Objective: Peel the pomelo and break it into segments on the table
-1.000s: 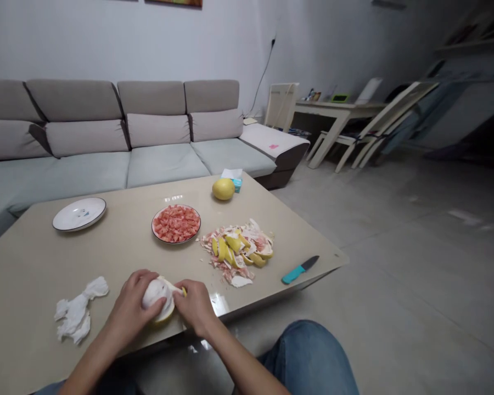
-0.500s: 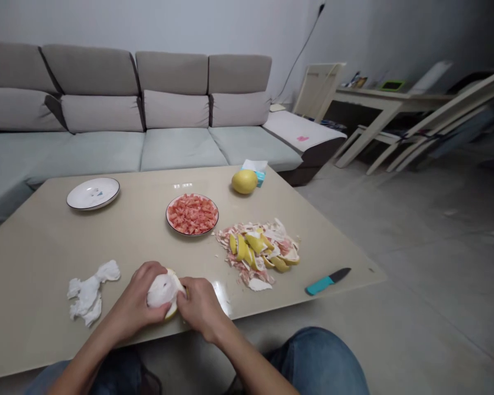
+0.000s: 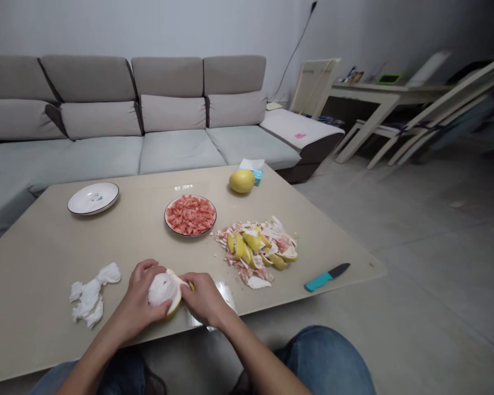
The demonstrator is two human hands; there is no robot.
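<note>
One long grey sectional sofa [image 3: 102,156] stands behind a beige coffee table [image 3: 142,247]. On the table, a heap of yellow peel and pinkish scraps [image 3: 257,247] lies to the right of a plate [image 3: 169,225] of red pulp pieces. By the front edge is a partly peeled pomelo [image 3: 161,289], the left hand [image 3: 135,304] holding its white pith with widely spread fingers. Far right lies a teal-handled knife [image 3: 321,281]. The right hand [image 3: 201,296] pinches a small flap of rind [image 3: 191,286], fingers nearly closed.
</note>
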